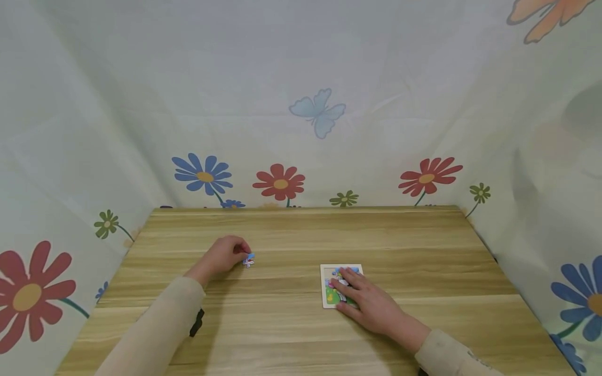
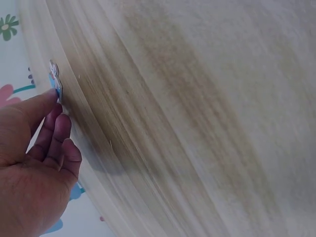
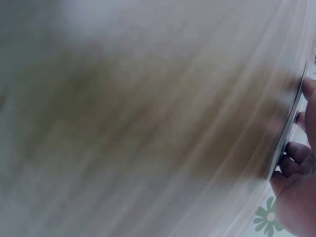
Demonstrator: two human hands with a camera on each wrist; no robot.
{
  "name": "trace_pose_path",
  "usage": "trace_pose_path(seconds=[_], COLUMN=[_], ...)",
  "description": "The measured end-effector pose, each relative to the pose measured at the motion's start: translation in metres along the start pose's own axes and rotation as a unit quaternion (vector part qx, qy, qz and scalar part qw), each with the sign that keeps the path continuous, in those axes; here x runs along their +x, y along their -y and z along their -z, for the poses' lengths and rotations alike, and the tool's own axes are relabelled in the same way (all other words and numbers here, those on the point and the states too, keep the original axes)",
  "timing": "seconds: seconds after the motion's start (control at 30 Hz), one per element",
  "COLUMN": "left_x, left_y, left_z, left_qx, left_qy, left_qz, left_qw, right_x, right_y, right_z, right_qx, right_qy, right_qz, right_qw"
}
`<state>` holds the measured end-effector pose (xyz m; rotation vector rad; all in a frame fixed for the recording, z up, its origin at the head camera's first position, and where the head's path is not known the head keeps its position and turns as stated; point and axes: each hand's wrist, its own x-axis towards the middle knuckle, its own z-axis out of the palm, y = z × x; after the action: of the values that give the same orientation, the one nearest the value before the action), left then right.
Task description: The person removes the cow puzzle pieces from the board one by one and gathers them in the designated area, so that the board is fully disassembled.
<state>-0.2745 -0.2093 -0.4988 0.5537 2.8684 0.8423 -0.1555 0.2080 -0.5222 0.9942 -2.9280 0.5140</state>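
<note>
Pinching: left hand (image 1: 229, 254) has 1 small puzzle piece (image 1: 249, 260) between thumb and index finger; gap is about the piece's own thickness.
Piece vs grip: right at the fingertips, most of it sticking out past them; blue, white and some red print showing.
Piece vs table: at or just above the wood-grain tabletop (image 1: 282, 339), left of centre; can't tell if it touches.
Spare left fingers: loosely bent below the pinch, off the piece.
Right hand (image 1: 369, 300): fingers spread and nearly straight, laid over the puzzle board (image 1: 324, 287); thumb at its near edge.
Board: flat on the tabletop, pale frame, well apart from the piece, to its right. Picture partly under the hand; green print shows at near left, pale patch at far left.
Backdrop (image 1: 235, 78): white cloth behind the table, printed flowers plus 1 blue butterfly (image 1: 321, 112).
</note>
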Motion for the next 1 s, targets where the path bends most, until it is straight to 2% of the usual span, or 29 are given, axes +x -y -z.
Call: trace_pose_path(seconds=[0.2,0.63,0.9,1.0], left_x=[0.0,0.003,0.008,0.013], left_y=[0.002,0.001,-0.016,-0.028], left_z=[-0.002,-0.003,0.004,0.005], left_qx=[0.003,0.004,0.001,0.002], left_qy=[-0.007,-0.016,-0.004,0.004], left_qz=[-0.007,-0.003,0.016,0.004], left_qw=[0.9999,0.9999,0.9999,1.0], right_x=[-0.001,-0.001,-0.001,-0.001], right_y=[0.0,0.001,0.0,-0.001], right_z=[0.0,0.002,0.001,0.001], right_qx=[-0.001,0.004,0.0,0.0], right_qy=[-0.001,-0.007,0.007,0.011], right_qz=[0.001,0.007,-0.001,-0.004], right_qw=[1.0,0.9999,1.0,0.9999])
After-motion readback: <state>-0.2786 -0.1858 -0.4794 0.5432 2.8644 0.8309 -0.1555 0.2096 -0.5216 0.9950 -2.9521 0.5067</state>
